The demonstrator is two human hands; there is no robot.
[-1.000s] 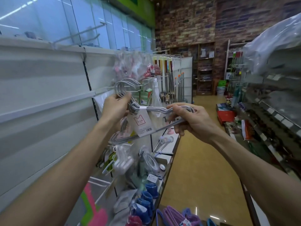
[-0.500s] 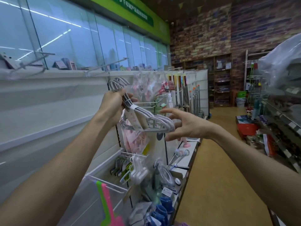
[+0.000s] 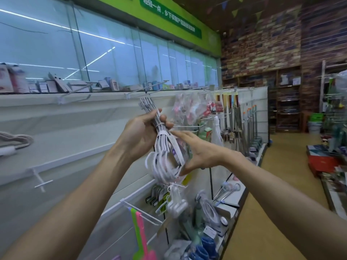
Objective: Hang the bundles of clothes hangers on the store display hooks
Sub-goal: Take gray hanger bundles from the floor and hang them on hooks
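A bundle of white clothes hangers, tied with a white band, hangs almost upright in front of the white display wall. My left hand is shut around the bundle's neck, with the metal hook ends sticking up just below a top-rail display hook. My right hand is open with fingers spread, its thumb and fingertips touching the bundle's right side. Another empty display hook juts from the rail further left. A second hanger bundle hangs at the far left edge.
Packaged goods hang on pegs just right of the bundle. A wire basket with pink and green handles and more hanging items sit below. Boxes line the top ledge. The aisle floor runs toward a brick wall; shelves stand at right.
My left hand has raised the bundle and turned it from sideways to nearly upright. My right hand, which gripped the hangers a second ago, has let go and now rests open against them.
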